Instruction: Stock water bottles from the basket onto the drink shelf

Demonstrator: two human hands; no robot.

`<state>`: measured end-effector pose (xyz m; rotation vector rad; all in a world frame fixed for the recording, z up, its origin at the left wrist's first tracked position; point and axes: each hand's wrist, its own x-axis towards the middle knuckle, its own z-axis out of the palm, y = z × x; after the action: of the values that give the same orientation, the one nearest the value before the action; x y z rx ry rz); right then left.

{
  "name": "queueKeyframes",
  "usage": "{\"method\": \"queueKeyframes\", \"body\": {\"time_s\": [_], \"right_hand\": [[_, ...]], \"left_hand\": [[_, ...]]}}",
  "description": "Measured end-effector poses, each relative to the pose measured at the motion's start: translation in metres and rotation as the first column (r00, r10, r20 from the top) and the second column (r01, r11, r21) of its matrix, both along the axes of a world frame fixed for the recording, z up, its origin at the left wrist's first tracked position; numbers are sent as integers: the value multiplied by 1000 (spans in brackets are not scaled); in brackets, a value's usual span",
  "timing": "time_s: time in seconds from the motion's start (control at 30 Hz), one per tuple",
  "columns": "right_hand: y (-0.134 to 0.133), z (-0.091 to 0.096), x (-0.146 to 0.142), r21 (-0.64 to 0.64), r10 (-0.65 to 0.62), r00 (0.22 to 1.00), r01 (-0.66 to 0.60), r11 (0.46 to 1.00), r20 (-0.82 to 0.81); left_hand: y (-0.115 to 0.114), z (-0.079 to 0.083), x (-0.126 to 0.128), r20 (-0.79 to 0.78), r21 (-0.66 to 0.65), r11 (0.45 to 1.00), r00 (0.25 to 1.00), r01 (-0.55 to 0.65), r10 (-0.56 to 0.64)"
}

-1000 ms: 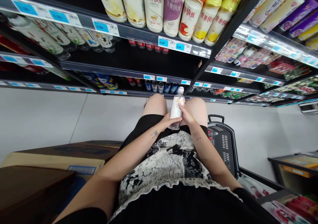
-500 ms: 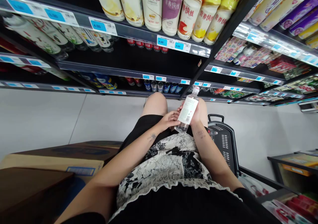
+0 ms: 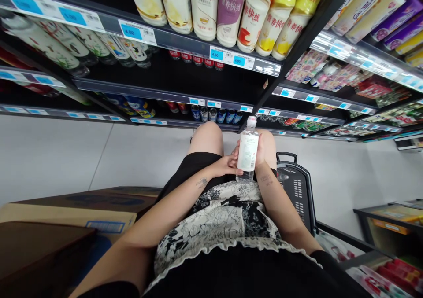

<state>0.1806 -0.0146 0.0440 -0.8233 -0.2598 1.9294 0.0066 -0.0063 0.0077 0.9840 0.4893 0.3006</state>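
Observation:
A clear plastic bottle with a white label and white cap stands nearly upright over my lap. My right hand is wrapped round its back and holds it. My left hand sits just left of the bottle's lower half, fingers curled, touching its side. Both hands rest above my knees, in front of the black store shelving.
Shelves of drink bottles and cans with blue price tags fill the top. A black shopping basket stands on the floor to my right. Cardboard boxes lie at my left. A low rack of goods is at right.
The bottle went from both hands, tilted right in the right hand, and now stands upright again. My left hand stayed close beside it.

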Motion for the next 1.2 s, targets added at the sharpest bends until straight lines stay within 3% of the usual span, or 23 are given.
{"method": "queueKeyframes", "body": {"time_s": [0.73,1.2], "right_hand": [[-1,-6,1,-12,36,999,-36,999,9],[0,-9,2,-15,23,999,-23,1000,-28]], "left_hand": [[0,11,-2,20,-11,999,999,45,-45],[1,9,-2,-31,-14,999,999,43,-44]]}}
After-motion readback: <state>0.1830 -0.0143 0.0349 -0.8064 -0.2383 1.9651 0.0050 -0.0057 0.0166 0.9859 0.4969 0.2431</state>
